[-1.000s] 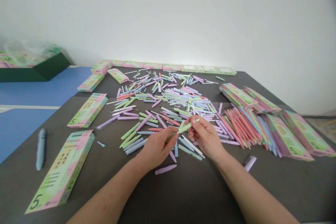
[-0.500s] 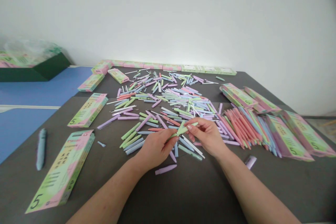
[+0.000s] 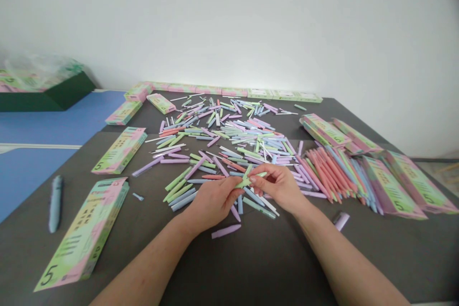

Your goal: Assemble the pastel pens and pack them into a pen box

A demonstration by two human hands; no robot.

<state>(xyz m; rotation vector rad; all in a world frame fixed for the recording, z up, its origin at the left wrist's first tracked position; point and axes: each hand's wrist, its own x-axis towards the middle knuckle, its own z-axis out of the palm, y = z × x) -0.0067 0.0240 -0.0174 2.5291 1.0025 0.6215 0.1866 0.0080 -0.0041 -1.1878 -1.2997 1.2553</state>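
Both hands meet over the near edge of a wide heap of pastel pen parts [image 3: 251, 129]. My left hand [image 3: 215, 200] pinches a light green pen part [image 3: 244, 182] between thumb and fingers. From the other side, my right hand [image 3: 278, 184] is closed on a second light green pen part [image 3: 261, 175], its end close against the first. Whether the two pieces are joined I cannot tell; the fingers cover much of them. Below my left hand lies a lilac pen barrel [image 3: 225, 231]. Green barrels [image 3: 177, 185] and blue barrels [image 3: 184, 199] lie to its left.
On the right lies a dense pile of coral, blue and green pens [image 3: 333, 174] beside printed pen boxes [image 3: 394, 189]. More boxes stand at left [image 3: 84, 229] and along the wall [image 3: 208, 90]. A thick blue pen [image 3: 55, 204] lies far left; a dark green bin [image 3: 50, 91] stands behind.
My right hand has shifted slightly left, bringing its green part closer to the one in my left hand. My left hand has barely moved.
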